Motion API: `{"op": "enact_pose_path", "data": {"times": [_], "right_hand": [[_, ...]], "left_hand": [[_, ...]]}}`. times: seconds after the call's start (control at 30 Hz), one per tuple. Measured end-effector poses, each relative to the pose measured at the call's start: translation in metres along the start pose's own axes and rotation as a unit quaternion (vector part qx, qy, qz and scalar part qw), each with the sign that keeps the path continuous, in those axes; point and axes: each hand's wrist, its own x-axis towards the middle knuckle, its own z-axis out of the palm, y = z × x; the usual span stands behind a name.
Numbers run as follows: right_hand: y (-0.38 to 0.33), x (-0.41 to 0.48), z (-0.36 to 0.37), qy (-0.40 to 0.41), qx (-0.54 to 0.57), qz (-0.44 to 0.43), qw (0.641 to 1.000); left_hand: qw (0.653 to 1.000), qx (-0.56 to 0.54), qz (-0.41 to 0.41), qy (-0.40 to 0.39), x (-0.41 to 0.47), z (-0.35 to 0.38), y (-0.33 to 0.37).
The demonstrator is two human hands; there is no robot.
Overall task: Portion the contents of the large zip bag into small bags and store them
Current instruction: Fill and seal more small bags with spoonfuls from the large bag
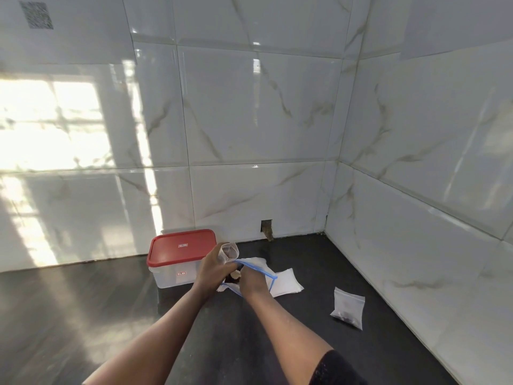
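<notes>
Head view: left hand (215, 269) gripped an open small bag (229, 250), mouth up, just above the zip bag (286, 283) lying on the dark counter (83, 315). Right hand (254, 280) was at the zip bag's blue-edged mouth with fingers curled; couldn't tell what it held. Filled bag (348, 308) lay well apart to the right. Red-lidded box (181, 247) stood behind the left hand.
</notes>
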Motion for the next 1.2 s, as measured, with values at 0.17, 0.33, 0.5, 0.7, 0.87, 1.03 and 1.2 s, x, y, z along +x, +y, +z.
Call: {"op": "enact_pose_path", "data": {"times": [0.17, 0.33, 0.5, 0.7, 0.87, 1.03, 1.2], "right_hand": [[-0.007, -0.007, 0.001, -0.022, -0.003, -0.034, 0.999], [-0.001, -0.005, -0.003, -0.002, 0.01, -0.024, 1.0], [0.005, -0.005, -0.006, 0.037, 0.025, -0.011, 0.999], [0.0, -0.012, -0.007, -0.012, 0.031, 0.0, 0.999], [0.006, -0.013, -0.011, 0.011, 0.056, 0.009, 0.998], [0.003, -0.016, -0.009, 0.037, 0.066, 0.035, 0.997], [0.009, -0.016, -0.006, 0.072, 0.144, 0.087, 0.983]], "left_hand": [[1.0, 0.0, -0.003, -0.004, 0.002, 0.005, 0.001], [1.0, 0.004, 0.005, -0.002, 0.004, 0.006, 0.001], [1.0, 0.011, 0.007, -0.004, 0.005, 0.008, -0.001], [1.0, 0.002, 0.012, -0.009, 0.003, 0.014, 0.001], [1.0, -0.008, 0.013, -0.01, 0.002, 0.018, 0.001], [1.0, -0.008, 0.005, -0.016, 0.003, 0.022, 0.002], [1.0, 0.014, -0.001, -0.013, 0.006, 0.027, -0.002]]}}
